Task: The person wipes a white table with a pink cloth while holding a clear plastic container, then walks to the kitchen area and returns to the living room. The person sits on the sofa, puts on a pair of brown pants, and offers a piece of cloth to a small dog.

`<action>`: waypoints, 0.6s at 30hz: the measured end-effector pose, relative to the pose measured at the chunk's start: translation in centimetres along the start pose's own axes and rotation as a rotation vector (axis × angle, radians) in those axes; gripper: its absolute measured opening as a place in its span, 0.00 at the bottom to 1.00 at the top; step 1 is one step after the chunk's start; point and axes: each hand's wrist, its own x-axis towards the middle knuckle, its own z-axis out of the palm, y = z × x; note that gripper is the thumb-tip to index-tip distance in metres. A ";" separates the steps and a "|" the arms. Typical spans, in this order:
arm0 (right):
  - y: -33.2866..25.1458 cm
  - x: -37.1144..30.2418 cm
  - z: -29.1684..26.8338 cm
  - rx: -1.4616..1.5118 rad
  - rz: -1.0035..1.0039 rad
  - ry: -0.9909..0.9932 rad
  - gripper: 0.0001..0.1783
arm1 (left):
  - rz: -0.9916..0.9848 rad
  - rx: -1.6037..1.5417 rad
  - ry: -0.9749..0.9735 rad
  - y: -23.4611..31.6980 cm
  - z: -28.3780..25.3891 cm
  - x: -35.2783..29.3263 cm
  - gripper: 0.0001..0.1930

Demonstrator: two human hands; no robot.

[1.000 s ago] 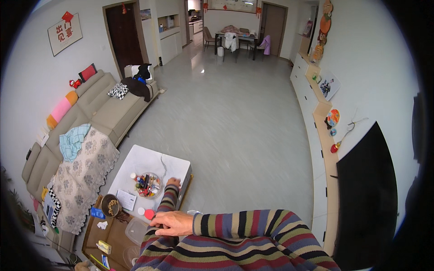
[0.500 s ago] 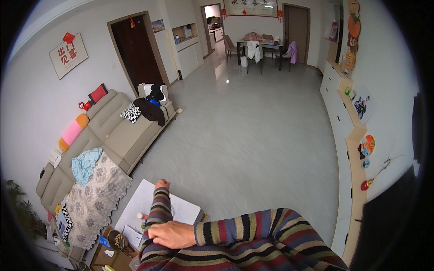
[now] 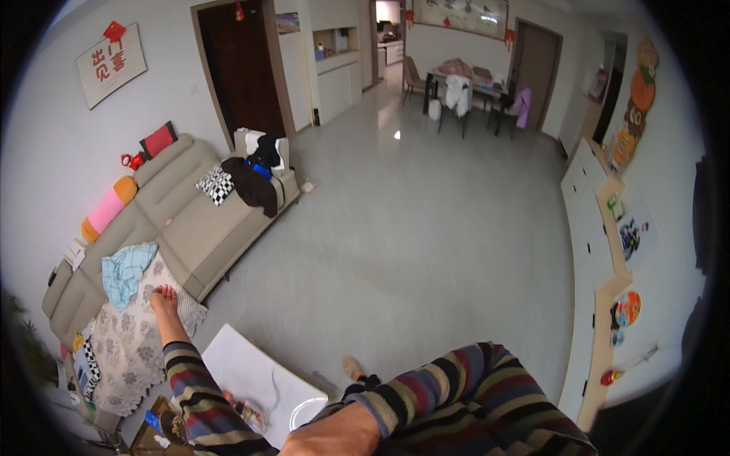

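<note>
My left arm reaches forward in a striped knit sleeve (image 3: 199, 387), and bare wrist and forearm show beyond its cuff. In the air, my left hand (image 3: 164, 298) has its fingers loosely bent and nothing visible in it. Behind it in the picture lies the patterned sofa cover (image 3: 133, 334), with a light blue checked cloth (image 3: 125, 272) close by. My right hand (image 3: 334, 435) is at the lower edge, near the left sleeve. Its fingers fall outside the picture, so what it touches is hidden.
A white table (image 3: 247, 365) stands before me, bearing a white round item (image 3: 307, 411) and small packets (image 3: 247, 414). Left is a beige sofa (image 3: 201, 243); right, a long low cabinet (image 3: 585, 304). A foot (image 3: 352, 368) shows beside the table. A dining table (image 3: 487, 87) stands far off.
My left hand has swung left from over the table toward the sofa, and more bare forearm shows. My right hand has moved down from the left sleeve to the lower edge. The view has shifted.
</note>
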 end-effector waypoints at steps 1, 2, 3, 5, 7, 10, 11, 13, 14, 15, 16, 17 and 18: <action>2.0 -1.5 -3.7 -0.013 0.128 0.034 0.10 | -0.033 -0.036 0.189 -6.1 6.1 -1.8 0.06; 3.8 -2.0 -6.2 0.059 0.256 -0.009 0.11 | -0.016 -0.005 -0.027 -4.0 6.5 0.2 0.06; 5.9 -2.3 -8.7 0.027 0.251 -0.050 0.11 | 0.013 0.045 -0.238 -1.8 6.7 2.1 0.06; 8.8 -4.0 -15.7 0.170 0.530 -0.090 0.08 | -0.015 0.260 -0.247 -8.2 16.7 -2.7 0.08; 14.6 -6.9 -22.2 0.059 0.713 -0.087 0.10 | 0.130 0.561 -0.615 -9.9 24.4 -8.3 0.12; 21.2 -12.0 -33.3 -0.348 0.939 0.045 0.11 | 0.089 0.720 -1.106 -14.2 32.1 -17.2 0.15; 24.9 -14.8 -37.8 -0.382 1.160 -0.002 0.11 | 0.033 0.624 -1.351 -16.9 33.5 -19.0 0.16; 27.7 -21.1 -46.8 -0.541 1.181 0.054 0.10 | 0.364 0.974 -1.672 -19.6 37.5 -24.7 0.18; 28.2 -23.3 -50.6 -0.550 1.291 0.142 0.09 | 0.324 0.949 -1.766 -22.3 38.0 -25.0 0.20; 29.0 -24.0 -54.5 -0.563 1.366 0.215 0.09 | 0.566 0.992 -1.704 -22.7 38.1 -25.6 0.21; 29.6 -25.6 -58.5 -0.875 1.434 -0.035 0.10 | 0.548 1.141 -1.607 -22.7 39.2 -25.6 0.21; 29.8 -25.4 -61.4 -0.995 1.444 -0.117 0.11 | 0.622 1.163 -1.529 -23.7 39.8 -24.0 0.20; 30.5 -29.2 -65.1 -0.891 1.583 0.038 0.10 | 0.640 1.114 -1.502 -25.0 41.1 -22.4 0.18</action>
